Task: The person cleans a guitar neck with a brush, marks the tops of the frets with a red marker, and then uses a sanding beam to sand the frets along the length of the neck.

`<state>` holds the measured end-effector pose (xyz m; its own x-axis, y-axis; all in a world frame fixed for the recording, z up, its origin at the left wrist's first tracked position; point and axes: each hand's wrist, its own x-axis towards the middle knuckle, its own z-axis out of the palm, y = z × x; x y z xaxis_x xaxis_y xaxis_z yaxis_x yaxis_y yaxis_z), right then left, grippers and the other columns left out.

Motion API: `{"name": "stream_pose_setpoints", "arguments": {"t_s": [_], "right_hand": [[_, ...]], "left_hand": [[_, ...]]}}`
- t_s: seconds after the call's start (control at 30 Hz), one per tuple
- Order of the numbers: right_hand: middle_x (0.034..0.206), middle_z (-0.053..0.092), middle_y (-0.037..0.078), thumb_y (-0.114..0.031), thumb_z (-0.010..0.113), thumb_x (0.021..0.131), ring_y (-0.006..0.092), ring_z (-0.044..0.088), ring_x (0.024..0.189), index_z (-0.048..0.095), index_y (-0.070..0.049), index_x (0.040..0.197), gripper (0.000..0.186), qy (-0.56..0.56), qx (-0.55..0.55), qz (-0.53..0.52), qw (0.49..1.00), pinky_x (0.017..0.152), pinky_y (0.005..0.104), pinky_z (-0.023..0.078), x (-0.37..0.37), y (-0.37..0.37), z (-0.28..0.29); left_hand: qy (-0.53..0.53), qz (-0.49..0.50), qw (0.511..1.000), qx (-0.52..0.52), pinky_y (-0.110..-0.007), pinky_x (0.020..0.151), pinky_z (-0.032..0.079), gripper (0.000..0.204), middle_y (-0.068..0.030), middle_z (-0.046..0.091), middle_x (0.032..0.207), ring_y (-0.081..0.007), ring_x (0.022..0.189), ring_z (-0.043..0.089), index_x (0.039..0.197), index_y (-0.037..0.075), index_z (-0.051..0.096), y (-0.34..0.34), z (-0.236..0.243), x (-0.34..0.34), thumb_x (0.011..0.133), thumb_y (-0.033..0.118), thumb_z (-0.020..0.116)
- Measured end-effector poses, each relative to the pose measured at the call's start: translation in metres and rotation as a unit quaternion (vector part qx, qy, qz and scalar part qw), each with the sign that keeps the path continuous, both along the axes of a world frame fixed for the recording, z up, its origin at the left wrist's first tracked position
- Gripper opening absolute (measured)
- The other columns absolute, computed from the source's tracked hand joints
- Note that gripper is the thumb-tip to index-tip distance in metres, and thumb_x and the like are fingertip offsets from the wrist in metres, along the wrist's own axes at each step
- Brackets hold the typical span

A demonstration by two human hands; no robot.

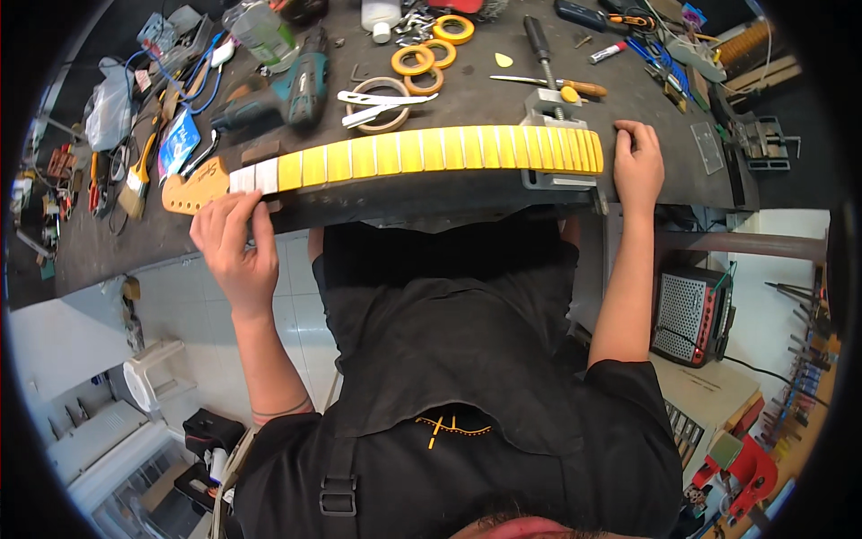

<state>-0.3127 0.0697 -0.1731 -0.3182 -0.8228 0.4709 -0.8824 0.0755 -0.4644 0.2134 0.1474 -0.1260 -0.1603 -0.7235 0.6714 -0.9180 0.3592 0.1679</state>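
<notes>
Left hand [235, 234] arches; right hand [638, 169] curls loosely.

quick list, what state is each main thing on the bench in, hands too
Guitar neck: fretboard up, mostly yellow-covered, pale near headstock
Left hand: at neck's pale end, grip unclear
Right hand: loosely curled, past neck's right end
Power drill: lying on bench
Yellow tape rolls: lying flat

On my feed the guitar neck [413, 154] lies lengthwise along the workbench [108, 238], headstock [193, 187] to the left, opposite end over a vise [543, 108]. I see the left hand [235, 235] before the headstock end, the right hand [638, 166] just beyond the right end. Behind the neck sit a drill [308, 85] and tape rolls [415, 72]; a brush [135, 184] lies farther left.
</notes>
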Motion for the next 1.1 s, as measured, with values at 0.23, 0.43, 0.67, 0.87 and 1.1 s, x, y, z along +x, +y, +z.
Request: {"name": "stream_pose_setpoints", "arguments": {"t_s": [0.23,0.43,0.67,0.87,1.1], "right_hand": [[0.097,0.074,0.007,-0.016,0.064,0.1,0.0192,0.065,0.079,0.077,-0.008,0.108,0.018,-0.134,-0.029,0.031,0.99,0.076,0.0335,0.052,-0.019,-0.007,-0.011],[0.098,0.074,0.008,-0.017,0.065,0.099,0.0221,0.07,0.084,0.076,-0.01,0.114,0.02,-0.131,0.07,-0.021,0.989,0.079,0.0367,0.054,-0.02,-0.012,-0.001],[0.138,0.061,0.012,-0.004,0.057,0.094,0.0336,0.064,0.125,0.07,-0.018,0.13,0.04,0.077,-0.023,0.083,0.993,0.102,0.0458,0.054,-0.03,-0.112,0.002],[0.138,0.061,0.009,-0.004,0.063,0.092,0.0317,0.058,0.132,0.067,-0.018,0.129,0.04,0.25,0.054,0.144,0.956,0.108,0.0477,0.049,-0.063,-0.153,0.01],[0.114,0.072,0.017,-0.015,0.072,0.095,0.0351,0.07,0.109,0.06,-0.01,0.13,0.037,0.054,0.029,0.083,0.995,0.093,0.0461,0.055,-0.073,-0.11,0.076]], "left_hand": [[0.028,-0.029,0.998,-0.05,-0.039,0.096,0.046,0.024,-0.0096,0.071,0.105,-0.0277,0.098,0.067,0.11,0.002,0.074,-0.012,0.006,-0.024,0.087,-0.005,0.075],[0.082,-0.102,0.99,-0.046,-0.038,0.082,0.052,0.024,-0.0138,0.068,0.097,-0.0292,0.089,0.064,0.111,-0.003,0.073,-0.004,0.001,-0.051,0.09,-0.011,0.071],[0.121,-0.276,0.951,0.07,-0.041,0.075,0.051,0.034,-0.0098,0.067,0.093,-0.0305,0.084,0.064,0.111,0.003,0.074,0.03,-0.014,-0.112,0.078,-0.006,0.077],[0.107,-0.289,0.944,0.121,-0.041,0.075,0.051,0.028,-0.0094,0.068,0.094,-0.029,0.082,0.065,0.106,0.002,0.074,0.045,-0.011,-0.119,0.079,-0.006,0.078],[0.102,-0.236,0.954,0.156,-0.039,0.073,0.05,0.023,-0.0073,0.069,0.093,-0.0266,0.082,0.065,0.103,0.003,0.074,0.052,-0.021,-0.102,0.081,-0.003,0.077]]}}
